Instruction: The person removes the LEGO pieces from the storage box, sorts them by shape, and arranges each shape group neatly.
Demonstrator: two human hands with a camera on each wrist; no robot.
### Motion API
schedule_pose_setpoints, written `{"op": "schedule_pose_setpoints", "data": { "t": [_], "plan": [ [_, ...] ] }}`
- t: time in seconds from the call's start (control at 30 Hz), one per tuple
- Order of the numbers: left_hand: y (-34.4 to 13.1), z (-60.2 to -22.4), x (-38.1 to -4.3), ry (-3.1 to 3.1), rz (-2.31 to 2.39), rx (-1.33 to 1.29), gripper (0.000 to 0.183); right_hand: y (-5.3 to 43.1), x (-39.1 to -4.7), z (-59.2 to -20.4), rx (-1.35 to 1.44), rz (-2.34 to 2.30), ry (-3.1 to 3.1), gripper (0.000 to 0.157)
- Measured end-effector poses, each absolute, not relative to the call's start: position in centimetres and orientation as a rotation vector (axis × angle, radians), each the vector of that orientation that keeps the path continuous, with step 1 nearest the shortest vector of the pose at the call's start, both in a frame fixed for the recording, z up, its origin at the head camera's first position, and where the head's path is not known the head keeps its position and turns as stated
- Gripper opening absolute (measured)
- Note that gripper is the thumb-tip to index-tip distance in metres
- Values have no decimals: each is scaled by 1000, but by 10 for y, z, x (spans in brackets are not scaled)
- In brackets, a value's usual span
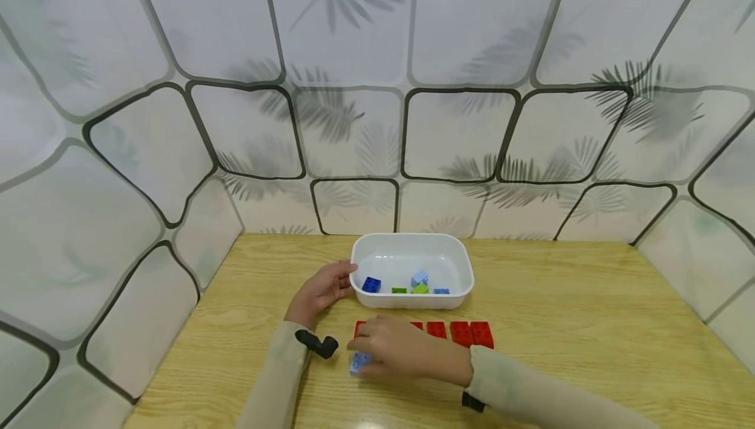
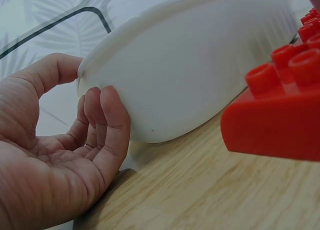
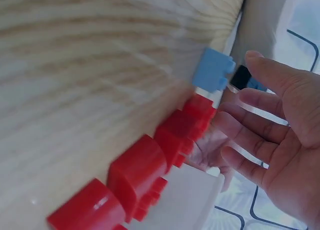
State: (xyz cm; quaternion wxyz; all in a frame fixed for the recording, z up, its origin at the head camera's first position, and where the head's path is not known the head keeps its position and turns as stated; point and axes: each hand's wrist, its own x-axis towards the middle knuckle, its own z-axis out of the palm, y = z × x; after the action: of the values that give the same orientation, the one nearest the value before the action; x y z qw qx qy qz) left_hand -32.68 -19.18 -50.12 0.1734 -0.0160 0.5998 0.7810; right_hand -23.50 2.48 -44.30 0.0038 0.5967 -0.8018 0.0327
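Observation:
My left hand (image 1: 323,293) holds the left end of a white plastic tub (image 1: 407,301). In the left wrist view its thumb is at the tub's rim and the bent fingers (image 2: 114,121) rest against the outer wall. Over the left end of a row of red toy bricks (image 1: 461,333) hovers my right hand (image 1: 394,345), its fingers loosely bent and spread. A light blue brick (image 3: 212,70) stands on the table by the row's end, studs up, just beyond those fingertips. From the head, the right hand covers part of that brick and several red ones.
Inside the tub lie a dark blue brick (image 1: 371,285), a light blue brick (image 1: 420,278), green bricks (image 1: 420,289) and a blue one (image 1: 441,291). The wooden table (image 1: 566,311) meets patterned curtain-like walls (image 1: 460,134) at the back and both sides.

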Motion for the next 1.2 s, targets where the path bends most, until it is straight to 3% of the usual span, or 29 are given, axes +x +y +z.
{"op": "schedule_pose_setpoints", "data": {
  "t": [0.27,0.57,1.2],
  "plan": [
    [-194,-504,-328,1708,2199,-5,31,31,-246,-425,1773,188,-2453,35],
    [-195,-504,-327,1690,2186,37,41,39,-269,-403,1626,261,-2415,32],
    [-194,-502,-326,1694,2206,-20,22,33,-315,-383,1538,356,-2681,31]
  ]
}}
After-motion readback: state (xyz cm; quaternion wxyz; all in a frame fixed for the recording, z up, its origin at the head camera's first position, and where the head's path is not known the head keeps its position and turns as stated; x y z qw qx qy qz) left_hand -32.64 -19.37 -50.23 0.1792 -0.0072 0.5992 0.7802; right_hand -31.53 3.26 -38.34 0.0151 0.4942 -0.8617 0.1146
